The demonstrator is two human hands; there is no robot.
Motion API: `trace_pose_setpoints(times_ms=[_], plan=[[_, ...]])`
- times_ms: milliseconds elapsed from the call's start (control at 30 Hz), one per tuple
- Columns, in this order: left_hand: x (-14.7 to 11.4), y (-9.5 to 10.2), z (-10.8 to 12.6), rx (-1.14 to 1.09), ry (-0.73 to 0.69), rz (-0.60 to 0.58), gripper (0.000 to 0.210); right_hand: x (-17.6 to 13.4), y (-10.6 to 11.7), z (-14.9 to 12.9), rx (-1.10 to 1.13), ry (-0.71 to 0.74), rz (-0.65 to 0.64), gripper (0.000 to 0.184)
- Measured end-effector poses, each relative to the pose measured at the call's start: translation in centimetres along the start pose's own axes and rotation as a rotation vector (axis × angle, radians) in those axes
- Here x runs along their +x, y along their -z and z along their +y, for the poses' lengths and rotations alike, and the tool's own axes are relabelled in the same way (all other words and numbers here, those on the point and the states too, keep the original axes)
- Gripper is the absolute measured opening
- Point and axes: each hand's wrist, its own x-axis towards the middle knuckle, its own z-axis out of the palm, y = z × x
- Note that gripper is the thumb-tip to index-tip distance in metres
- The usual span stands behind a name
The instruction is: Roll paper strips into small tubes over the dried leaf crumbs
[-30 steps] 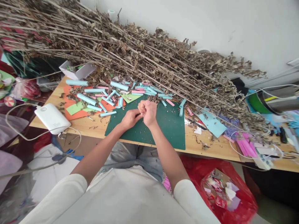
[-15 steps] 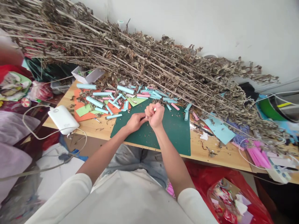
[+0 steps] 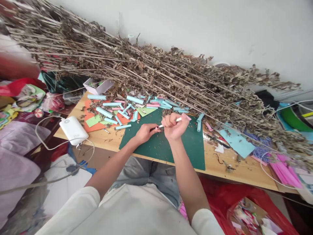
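Observation:
My right hand (image 3: 174, 130) is closed in a fist around a thin white stick (image 3: 179, 119). The stick's lower end sticks out to the left, toward my other hand. Between the fingertips of my left hand (image 3: 144, 133) is a small pink paper tube (image 3: 157, 127), its round end facing the stick. Both hands are over a dark green cutting mat (image 3: 186, 147). Crumbs of dried leaf lie on the mat. Just behind it are scattered rolled blue paper tubes (image 3: 135, 100), with several pink ones among them.
Long dried leafy stalks (image 3: 137, 65) lie across the back of the wooden table (image 3: 110, 143). A white power bank (image 3: 73, 130) with a cable is at left. Blue paper (image 3: 236, 140) and pink rolls (image 3: 285, 171) lie at right. A red bag (image 3: 220, 192) hangs below the edge.
My right hand has moved right and tilted away from my left hand, so more of the white stick shows. The camera view has shifted slightly. My left hand keeps its pinch.

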Motion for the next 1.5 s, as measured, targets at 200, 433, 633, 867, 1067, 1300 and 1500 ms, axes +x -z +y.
trace_pose_setpoints(times_ms=[200,433,633,867,1067,1300,1500], plan=[[0.0,0.0,0.0,-0.016,-0.019,-0.002,0.048,-0.1,-0.4,0.4,-0.037,-0.019,0.044,0.063],[0.0,-0.1,-0.3,0.004,-0.005,-0.002,0.053,-0.3,-0.9,1.2,-0.091,-0.034,0.075,0.067],[0.0,-0.2,-0.3,0.018,-0.005,0.003,0.052,-0.3,-1.0,1.2,-0.082,-0.013,0.040,0.066],[-0.1,-0.3,-0.5,0.030,-0.001,0.005,0.054,-0.5,-0.4,2.2,-0.133,-0.016,0.032,0.064],[-0.1,-0.4,-0.5,0.031,-0.034,0.010,0.049,-0.7,0.1,2.7,-0.167,-0.012,-0.020,0.064],[-0.1,-0.4,-0.4,0.054,-0.009,0.013,0.047,-0.3,0.1,3.3,-0.171,-0.014,-0.097,0.064],[-0.2,-0.3,-0.1,0.032,-0.014,0.012,0.047,0.7,0.2,2.4,-0.066,-0.156,-0.029,0.065]])
